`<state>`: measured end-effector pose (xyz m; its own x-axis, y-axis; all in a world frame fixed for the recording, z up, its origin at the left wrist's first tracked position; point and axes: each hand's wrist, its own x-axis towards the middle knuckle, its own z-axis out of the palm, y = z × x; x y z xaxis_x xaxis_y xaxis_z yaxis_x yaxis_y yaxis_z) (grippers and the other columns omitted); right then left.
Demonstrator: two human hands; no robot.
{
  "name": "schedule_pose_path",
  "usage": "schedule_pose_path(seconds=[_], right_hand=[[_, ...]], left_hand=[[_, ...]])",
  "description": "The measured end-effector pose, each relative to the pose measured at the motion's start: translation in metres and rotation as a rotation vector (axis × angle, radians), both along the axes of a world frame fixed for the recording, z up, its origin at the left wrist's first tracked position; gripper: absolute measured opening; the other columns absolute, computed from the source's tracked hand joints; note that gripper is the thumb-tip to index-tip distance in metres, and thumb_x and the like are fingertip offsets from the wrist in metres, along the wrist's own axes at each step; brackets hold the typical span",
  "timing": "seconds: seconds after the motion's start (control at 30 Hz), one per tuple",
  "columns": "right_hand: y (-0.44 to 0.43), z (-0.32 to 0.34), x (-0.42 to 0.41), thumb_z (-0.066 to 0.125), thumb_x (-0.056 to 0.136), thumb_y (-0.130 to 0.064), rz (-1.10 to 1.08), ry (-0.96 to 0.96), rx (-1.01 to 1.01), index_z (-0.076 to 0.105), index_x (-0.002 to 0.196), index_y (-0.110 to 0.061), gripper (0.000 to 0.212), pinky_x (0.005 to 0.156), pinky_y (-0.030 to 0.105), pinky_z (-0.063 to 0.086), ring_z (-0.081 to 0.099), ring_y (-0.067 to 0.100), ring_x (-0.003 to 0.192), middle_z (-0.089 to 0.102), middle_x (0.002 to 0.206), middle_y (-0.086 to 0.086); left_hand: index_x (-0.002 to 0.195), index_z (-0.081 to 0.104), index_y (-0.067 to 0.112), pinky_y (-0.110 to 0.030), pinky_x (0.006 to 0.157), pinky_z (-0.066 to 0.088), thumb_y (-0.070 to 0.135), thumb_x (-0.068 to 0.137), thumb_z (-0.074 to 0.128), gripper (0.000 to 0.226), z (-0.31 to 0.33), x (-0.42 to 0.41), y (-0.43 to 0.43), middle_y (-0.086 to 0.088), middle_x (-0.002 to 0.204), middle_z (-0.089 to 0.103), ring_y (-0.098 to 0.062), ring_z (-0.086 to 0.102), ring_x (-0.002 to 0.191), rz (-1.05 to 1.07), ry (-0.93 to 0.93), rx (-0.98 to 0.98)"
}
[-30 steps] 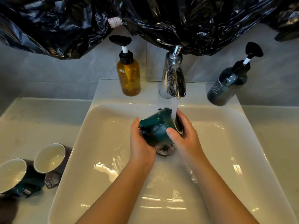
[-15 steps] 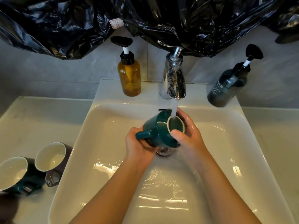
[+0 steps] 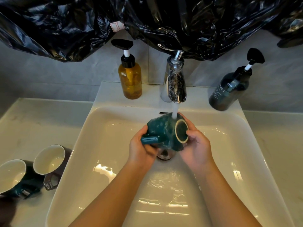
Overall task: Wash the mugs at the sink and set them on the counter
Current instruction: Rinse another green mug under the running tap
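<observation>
A dark green mug lies on its side over the sink, under running water from the chrome tap. Its ringed base faces right and its handle points toward me on the left. My left hand grips the mug from below near the handle. My right hand holds its base end, thumb on the ring. Two more mugs lie on their sides on the left counter: a green mug and a brown mug, both white inside.
An amber pump bottle stands behind the sink to the left of the tap, a dark pump bottle to the right. Black plastic sheeting hangs over the back wall. Pale counter flanks the sink on both sides.
The mug has been turned in my hands: its base ring now faces more toward me and the handle has swung lower. Water now runs over its outer wall. The counter mugs have not moved.
</observation>
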<state>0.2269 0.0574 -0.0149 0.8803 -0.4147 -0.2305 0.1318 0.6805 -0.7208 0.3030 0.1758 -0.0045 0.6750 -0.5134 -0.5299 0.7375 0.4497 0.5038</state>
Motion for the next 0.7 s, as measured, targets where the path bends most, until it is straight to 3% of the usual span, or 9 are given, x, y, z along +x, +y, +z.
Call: schedule_pose_path(seconds=[0.1,0.17,0.27,0.37,0.47,0.6,0.7], right_hand=[[0.000,0.003,0.001,0.078,0.057,-0.031,0.006,-0.065,0.056,0.058,0.132,-0.008,0.081,0.107,0.054,0.035,0.053,0.034,0.123,0.059,0.131,0.018],[0.002,0.005,0.002,0.081,0.056,-0.031,0.021,-0.099,0.088,0.058,0.131,-0.006,0.083,0.110,0.054,0.031,0.054,0.035,0.122,0.058,0.131,0.020],[0.006,0.009,0.005,0.079,0.059,-0.029,0.002,-0.103,0.081,0.045,0.139,0.002,0.092,0.117,0.058,0.020,0.038,0.042,0.137,0.045,0.144,0.027],[0.007,0.011,0.007,0.080,0.061,-0.033,-0.042,-0.091,0.035,0.048,0.137,0.002,0.089,0.118,0.058,0.019,0.039,0.041,0.136,0.047,0.142,0.026],[0.007,0.013,0.007,0.071,0.072,-0.034,-0.057,-0.059,0.006,0.042,0.141,0.001,0.082,0.115,0.056,0.024,0.038,0.042,0.136,0.046,0.143,0.026],[0.004,0.010,0.004,0.046,0.088,-0.027,-0.081,-0.007,-0.006,0.045,0.140,-0.003,0.058,0.111,0.050,0.030,0.044,0.037,0.132,0.051,0.140,0.021],[0.004,0.010,0.004,0.047,0.093,-0.028,-0.105,0.052,0.021,0.046,0.139,-0.004,0.052,0.113,0.053,0.032,0.045,0.038,0.133,0.051,0.139,0.022]], left_hand=[[0.098,0.066,0.006,-0.043,0.088,0.051,0.015,0.094,0.041,0.026,0.000,0.001,-0.002,-0.015,0.093,0.069,-0.029,0.064,0.092,0.037,0.060,-0.077],[0.090,0.066,0.005,-0.053,0.100,0.043,0.008,0.083,0.043,0.024,0.002,0.002,-0.002,-0.018,0.094,0.070,-0.036,0.061,0.101,0.078,0.112,-0.160],[0.089,0.069,0.003,-0.061,0.107,0.033,0.007,0.068,0.048,0.029,0.002,0.004,-0.001,-0.021,0.102,0.070,-0.041,0.056,0.116,0.127,0.166,-0.220],[0.096,0.068,0.003,-0.062,0.104,0.036,0.009,0.068,0.050,0.033,0.005,0.002,-0.002,-0.022,0.099,0.072,-0.043,0.056,0.114,0.129,0.164,-0.214],[0.109,0.065,0.003,-0.056,0.095,0.046,0.007,0.088,0.042,0.032,0.005,-0.003,-0.005,-0.024,0.104,0.071,-0.041,0.060,0.107,0.089,0.105,-0.172],[0.124,0.058,0.000,-0.054,0.101,0.042,0.013,0.101,0.030,0.038,0.000,-0.004,-0.008,-0.027,0.118,0.065,-0.041,0.058,0.116,0.021,0.099,-0.191],[0.120,0.060,0.002,-0.048,0.099,0.045,0.019,0.102,0.033,0.036,0.004,-0.007,-0.008,-0.022,0.117,0.066,-0.035,0.062,0.111,-0.042,0.010,-0.140]])
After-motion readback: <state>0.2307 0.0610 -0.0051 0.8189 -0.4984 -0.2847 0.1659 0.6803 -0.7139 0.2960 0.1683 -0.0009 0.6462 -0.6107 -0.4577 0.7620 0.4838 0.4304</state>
